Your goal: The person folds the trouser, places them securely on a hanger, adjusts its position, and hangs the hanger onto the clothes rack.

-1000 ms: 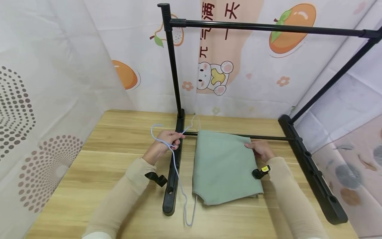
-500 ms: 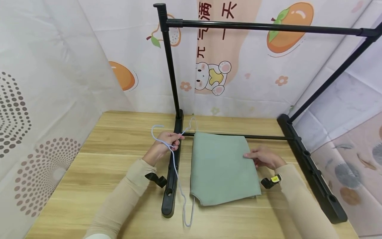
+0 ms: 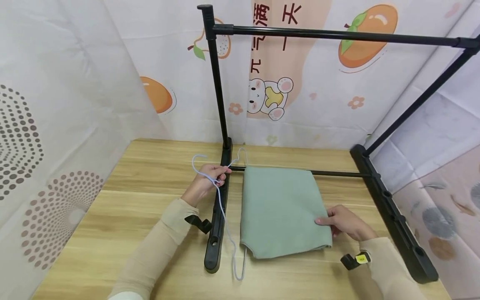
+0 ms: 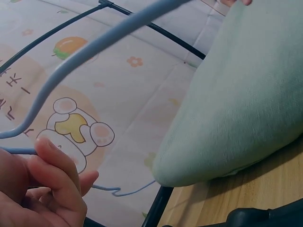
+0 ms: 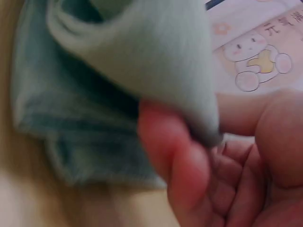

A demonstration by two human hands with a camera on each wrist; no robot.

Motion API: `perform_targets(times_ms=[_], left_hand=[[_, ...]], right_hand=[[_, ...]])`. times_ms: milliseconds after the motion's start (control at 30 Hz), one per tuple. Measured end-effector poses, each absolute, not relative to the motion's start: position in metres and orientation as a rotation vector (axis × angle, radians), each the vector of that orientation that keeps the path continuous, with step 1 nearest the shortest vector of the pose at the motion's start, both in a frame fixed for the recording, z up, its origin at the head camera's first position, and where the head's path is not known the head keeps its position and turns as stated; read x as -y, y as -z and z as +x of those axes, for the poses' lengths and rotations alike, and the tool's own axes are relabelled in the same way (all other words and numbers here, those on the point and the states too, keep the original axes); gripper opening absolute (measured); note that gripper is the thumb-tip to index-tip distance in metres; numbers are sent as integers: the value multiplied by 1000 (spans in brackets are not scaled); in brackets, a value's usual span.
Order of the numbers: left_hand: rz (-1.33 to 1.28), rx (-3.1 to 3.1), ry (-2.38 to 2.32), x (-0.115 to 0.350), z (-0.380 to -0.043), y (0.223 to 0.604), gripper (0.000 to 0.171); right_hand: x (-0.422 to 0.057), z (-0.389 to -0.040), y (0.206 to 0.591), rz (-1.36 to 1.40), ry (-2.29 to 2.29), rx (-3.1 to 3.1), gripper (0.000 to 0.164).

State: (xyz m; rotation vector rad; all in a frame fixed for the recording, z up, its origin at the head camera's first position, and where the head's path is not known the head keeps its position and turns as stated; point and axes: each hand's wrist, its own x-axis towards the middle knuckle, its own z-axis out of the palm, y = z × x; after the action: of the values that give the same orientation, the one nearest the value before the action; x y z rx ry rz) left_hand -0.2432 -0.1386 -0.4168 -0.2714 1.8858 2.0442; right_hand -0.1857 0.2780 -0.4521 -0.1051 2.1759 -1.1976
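Observation:
A light-blue wire clothes hanger [image 3: 225, 216] is pinched near its hook by my left hand [image 3: 210, 180], left of the cloth. Folded green cloth [image 3: 281, 208] hangs over the hanger's bar, its lower part over the table; the hanger's ends stick out at the cloth's left side. My right hand [image 3: 346, 223] pinches the cloth's right edge near its lower corner, thumb on top. Up close in the right wrist view, the fingers [image 5: 163, 137] sit under a fold of the cloth [image 5: 142, 52]. In the left wrist view the left fingers [image 4: 59, 175] are curled near the hanger wire [image 4: 71, 61].
A black rack stands on the wooden table [image 3: 150, 187], with a top bar [image 3: 337, 36], a low crossbar [image 3: 337, 173] and two feet. Its left foot [image 3: 213, 246] lies beneath the left hand. The right foot [image 3: 393, 212] is beyond the right hand. A printed curtain [image 3: 180, 116] surrounds the table.
My right hand has slid down the cloth's right edge, from near its upper corner to near the lower one. The left hand stays nearly still, holding the hanger.

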Motion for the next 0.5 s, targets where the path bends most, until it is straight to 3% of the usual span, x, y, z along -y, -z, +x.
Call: perform_targets(times_ms=[500], left_hand=[[-282,-1856,-2048,138,-243,421,34]], right_hand=[[-274,-183,453,-40,941,-2336,32]])
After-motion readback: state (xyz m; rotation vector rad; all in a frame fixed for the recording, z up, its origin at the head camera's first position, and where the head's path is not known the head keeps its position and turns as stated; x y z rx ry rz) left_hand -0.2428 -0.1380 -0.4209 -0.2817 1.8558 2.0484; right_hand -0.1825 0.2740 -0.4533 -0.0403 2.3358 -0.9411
